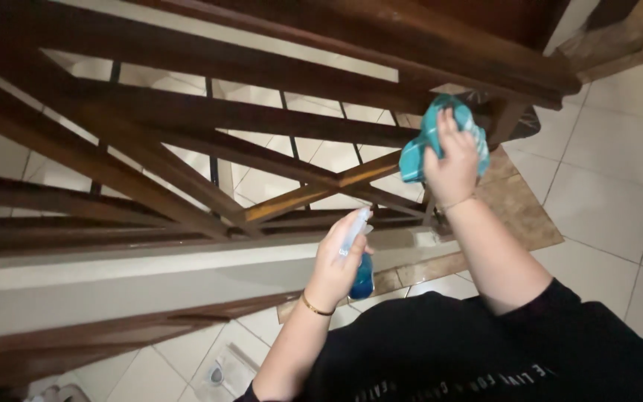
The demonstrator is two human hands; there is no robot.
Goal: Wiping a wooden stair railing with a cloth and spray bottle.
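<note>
- Head view: right hand (453, 165) w/ fingers closed on teal cloth (420, 152), pressed to dark wood railing (262, 134) near its post.
- Left hand (338, 262) fingers wrapped round blue spray bottle (360, 274), held low, apart from rail.
- Step, I'd judge: wiping rail. Next calls for steady pressure along the wood.

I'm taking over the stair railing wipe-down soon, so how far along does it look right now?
Done: nothing can be judged finished; the wood shows no clear wiped or unwiped patches. In hand: the right hand presses a teal cloth against the wooden railing near its right end, while the left hand holds a blue spray bottle. Left: probably the crossed bars further left, which neither hand touches.
</note>
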